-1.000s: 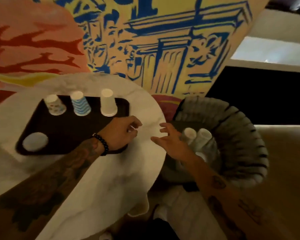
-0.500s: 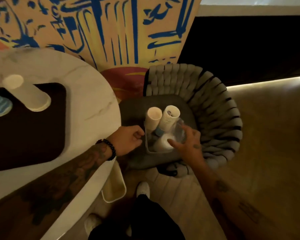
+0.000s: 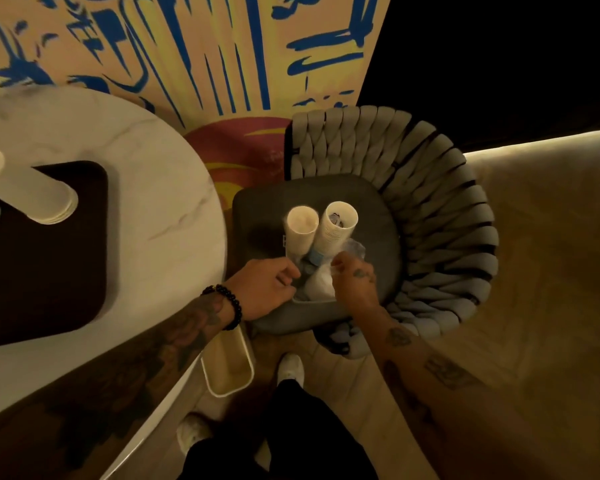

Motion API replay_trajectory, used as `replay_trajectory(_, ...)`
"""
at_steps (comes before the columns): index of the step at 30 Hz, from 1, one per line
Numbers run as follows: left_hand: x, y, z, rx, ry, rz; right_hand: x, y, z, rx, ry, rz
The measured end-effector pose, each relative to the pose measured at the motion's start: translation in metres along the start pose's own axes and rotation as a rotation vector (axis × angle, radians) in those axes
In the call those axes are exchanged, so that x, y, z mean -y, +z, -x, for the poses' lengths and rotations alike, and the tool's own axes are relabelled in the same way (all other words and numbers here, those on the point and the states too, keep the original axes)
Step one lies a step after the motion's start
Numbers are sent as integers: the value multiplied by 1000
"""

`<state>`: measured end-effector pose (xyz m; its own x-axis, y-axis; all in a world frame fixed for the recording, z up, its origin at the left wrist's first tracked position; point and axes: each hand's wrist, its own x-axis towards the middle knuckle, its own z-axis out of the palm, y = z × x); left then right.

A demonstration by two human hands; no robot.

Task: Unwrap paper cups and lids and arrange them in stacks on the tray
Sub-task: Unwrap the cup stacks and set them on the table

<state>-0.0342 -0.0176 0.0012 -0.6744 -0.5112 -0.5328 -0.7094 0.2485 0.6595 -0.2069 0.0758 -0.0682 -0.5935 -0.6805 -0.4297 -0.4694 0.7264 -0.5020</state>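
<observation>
Two wrapped stacks of paper cups, a plain one (image 3: 302,227) and a printed one (image 3: 337,226), stand in a clear container (image 3: 312,300) on a chair seat. A white bundle of lids (image 3: 321,285) lies in front of them inside the container. My left hand (image 3: 264,289) curls its fingers on the container's left rim. My right hand (image 3: 355,282) pinches the clear plastic wrap (image 3: 355,247) at the foot of the printed stack. At the left, a dark tray (image 3: 49,265) on the table carries an upside-down stack of plain cups (image 3: 39,199).
The round marble table (image 3: 146,174) fills the left side. A grey woven chair (image 3: 447,237) wraps around the seat. A small cream bin (image 3: 227,368) stands on the wooden floor under the table's edge, near my shoes (image 3: 291,367). A painted wall is behind.
My view has swung from the tray to the chair. Both hands left the table's edge and came down to the container; the right closed on the wrap, the left reached the rim.
</observation>
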Motion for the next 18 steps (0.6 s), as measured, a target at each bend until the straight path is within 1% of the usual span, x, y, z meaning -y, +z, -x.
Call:
replay_trajectory(2,0,-1,-1,-6,7,7,2,-7,-2,-7,18,-27)
replay_trajectory(4,1,-3,-1,-12,12,12,6,-16,-1,-2,-9,-57)
replay_trajectory(8,3,-6,-2,-38,6,35,24,-43,9,-53,-146,-73)
replay_trajectory(11,2,-10,2,-64,40,89,51,-65,22,-71,-271,-106)
replay_trajectory(13,1,-15,6,-90,69,103,75,-81,33,-65,-353,-147)
replay_trajectory(15,3,-24,16,-155,108,108,110,-97,52,-59,-438,-186)
replay_trajectory(18,6,-41,35,-252,213,174,164,-118,85,-47,-568,-234)
